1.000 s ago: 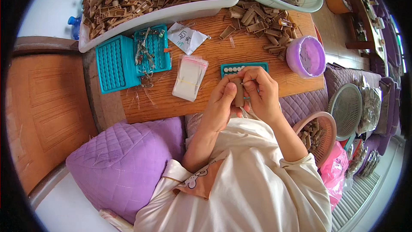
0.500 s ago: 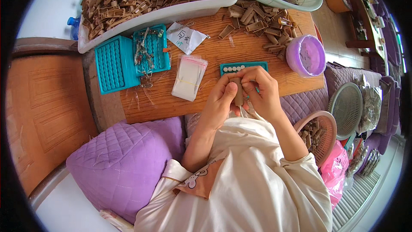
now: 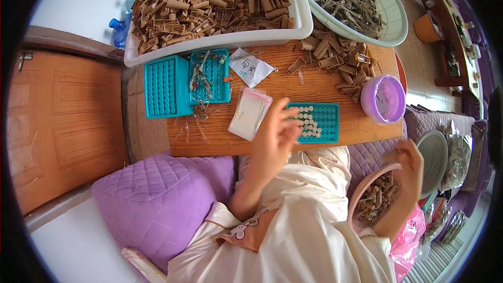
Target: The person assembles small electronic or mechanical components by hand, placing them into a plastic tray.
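My left hand (image 3: 276, 135) is raised over the left edge of a teal tray (image 3: 329, 123), its fingers apart and nothing visible in them. The tray has rows of pockets, and small round white pieces (image 3: 309, 123) fill several on its left side. Off to the right, my right hand (image 3: 407, 161) is above the rim of a pink basket (image 3: 361, 194). Its fingers are smeared by motion, so whether it holds anything cannot be made out. Brown molded pieces (image 3: 378, 199) lie inside the basket.
A white bin (image 3: 220, 41) of brown pieces stands at the back, beside a pale green basket (image 3: 396, 31) of dark strips. Loose brown pieces (image 3: 335, 55), a purple tub (image 3: 369, 106), clear bags (image 3: 249, 115) and a teal pocketed block (image 3: 166, 86) are on the wooden table (image 3: 220, 147).
My hands have parted; both were on a brown cylindrical piece over my lap. The right swung right to the pink basket, and the piece is no longer visible in either hand.
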A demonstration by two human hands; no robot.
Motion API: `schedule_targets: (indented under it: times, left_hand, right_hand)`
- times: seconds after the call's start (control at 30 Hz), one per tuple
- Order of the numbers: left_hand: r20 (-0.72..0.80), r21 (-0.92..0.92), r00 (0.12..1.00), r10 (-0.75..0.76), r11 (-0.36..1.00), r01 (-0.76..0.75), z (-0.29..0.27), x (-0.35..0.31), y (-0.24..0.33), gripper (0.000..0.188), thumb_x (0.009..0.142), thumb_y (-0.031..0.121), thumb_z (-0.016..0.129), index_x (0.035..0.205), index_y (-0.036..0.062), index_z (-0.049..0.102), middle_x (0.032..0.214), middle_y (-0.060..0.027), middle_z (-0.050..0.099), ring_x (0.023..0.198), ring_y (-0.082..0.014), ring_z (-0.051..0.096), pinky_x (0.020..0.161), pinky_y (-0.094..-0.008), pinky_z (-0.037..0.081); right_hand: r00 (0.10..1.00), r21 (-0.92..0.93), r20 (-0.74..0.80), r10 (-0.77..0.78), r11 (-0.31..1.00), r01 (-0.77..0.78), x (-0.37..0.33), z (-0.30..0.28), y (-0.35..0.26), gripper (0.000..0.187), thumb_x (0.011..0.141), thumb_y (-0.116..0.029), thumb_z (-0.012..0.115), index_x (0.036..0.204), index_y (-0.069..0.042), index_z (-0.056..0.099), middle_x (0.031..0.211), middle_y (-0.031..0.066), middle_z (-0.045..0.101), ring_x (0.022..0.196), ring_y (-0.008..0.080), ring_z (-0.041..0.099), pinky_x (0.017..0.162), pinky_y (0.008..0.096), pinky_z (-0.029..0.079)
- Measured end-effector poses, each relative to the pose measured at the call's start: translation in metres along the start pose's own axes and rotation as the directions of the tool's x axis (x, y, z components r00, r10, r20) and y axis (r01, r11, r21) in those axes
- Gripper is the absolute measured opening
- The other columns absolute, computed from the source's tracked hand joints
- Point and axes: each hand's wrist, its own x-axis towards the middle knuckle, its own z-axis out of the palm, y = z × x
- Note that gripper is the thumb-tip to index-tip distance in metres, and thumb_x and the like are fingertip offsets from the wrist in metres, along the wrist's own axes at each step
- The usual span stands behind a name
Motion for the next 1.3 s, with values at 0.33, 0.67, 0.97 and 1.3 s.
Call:
schedule_targets:
  times: [0.33, 0.67, 0.97, 1.3]
  left_hand:
    - [-0.313, 0.95, 0.538, 0.783, 0.26, 0.174, -0.149, 0.115, 0.101, 0.026, 0.074, 0.003, 0.049, 0.098, 0.0091, 0.058, 0.096, -0.0094, 0.059, 0.088, -0.0261, 0.055, 0.076, -0.0331, 0.042]
    - [-0.443, 0.897, 0.741, 0.506, 0.235, 0.376, -0.169, 0.157, 0.091, 0.016, 0.068, 0.013, 0.061, 0.082, 0.0055, 0.058, 0.089, -0.0144, 0.056, 0.084, -0.0302, 0.053, 0.073, -0.0385, 0.042]
    - [-0.353, 0.935, 0.625, 0.696, 0.28, 0.216, -0.158, 0.16, 0.083, 0.018, 0.07, 0.018, 0.061, 0.081, 0.0033, 0.058, 0.09, -0.0109, 0.057, 0.081, -0.0294, 0.053, 0.072, -0.0376, 0.041]
    - [-0.383, 0.899, 0.773, 0.506, 0.398, 0.185, -0.161, 0.168, 0.082, 0.026, 0.069, 0.02, 0.062, 0.092, 0.0071, 0.058, 0.089, -0.01, 0.056, 0.084, -0.028, 0.053, 0.071, -0.037, 0.042]
  right_hand:
    - [0.962, -0.637, 0.123, 0.244, 0.763, -0.112, 0.001, -0.068, 0.041, 0.026, 0.066, 0.0, 0.051, 0.09, -0.003, 0.058, 0.061, 0.0085, 0.049, 0.058, 0.0108, 0.05, 0.055, 0.024, 0.042]
    - [0.916, -0.661, 0.076, -0.393, 0.668, 0.342, 0.256, 0.019, -0.048, 0.02, 0.073, -0.02, 0.057, 0.087, -0.006, 0.059, 0.071, 0.0103, 0.059, 0.066, 0.0199, 0.056, 0.063, 0.0307, 0.044]
    - [0.972, -0.874, -0.172, -0.159, 0.48, -0.076, 0.337, 0.096, -0.053, 0.041, 0.07, -0.039, 0.06, 0.091, -0.004, 0.055, 0.09, 0.0171, 0.059, 0.088, 0.0303, 0.056, 0.073, 0.0375, 0.046]
    - [0.94, -0.702, -0.229, -0.254, 0.712, 0.022, 0.358, 0.063, -0.024, 0.034, 0.062, -0.014, 0.052, 0.095, -0.005, 0.057, 0.092, 0.015, 0.059, 0.087, 0.03, 0.055, 0.078, 0.0323, 0.042]
